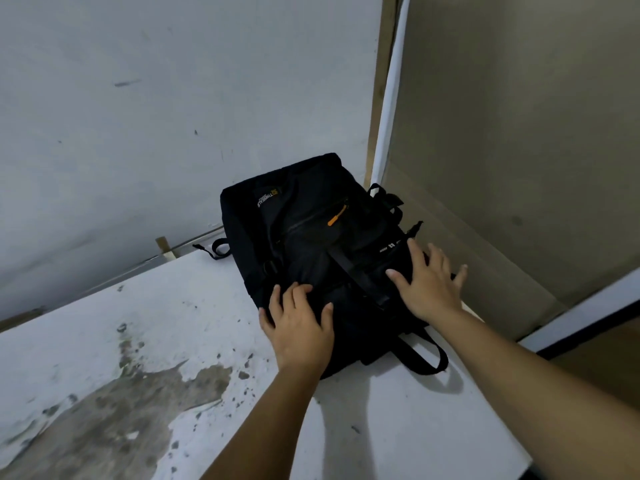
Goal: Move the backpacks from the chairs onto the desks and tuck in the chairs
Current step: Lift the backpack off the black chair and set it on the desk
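White wall (138, 98) across the far side, from 9 to 12 o'clock; beige panel (519, 133) at 1 to 3 o'clock, meeting the wall in a corner with a white strip (388, 109) running up it. White desk (398, 427) below, filling 6 to 9 o'clock, paint worn off in a brown-grey patch (138, 410) at 7 o'clock. Black backpack (311, 244) lying flat on the desk at centre, pushed into the corner at about 12 o'clock, front face up, with one end toward the wall. Black strap loop (422, 355) trailing off its near end onto the desk at 5 o'clock; smaller loop (220, 247) at its 9 o'clock side. Left hand (298, 327) resting on the near left part of the backpack, fingers spread and fairly straight, palm down. Right hand (429, 289) on the near right part, fingers splayed wide and flat against the fabric, nothing pinched. Orange zipper pull (336, 216) on the front pocket, toward 12 o'clock. Small logo patch (266, 199) near the far left corner, lettering too small to read.
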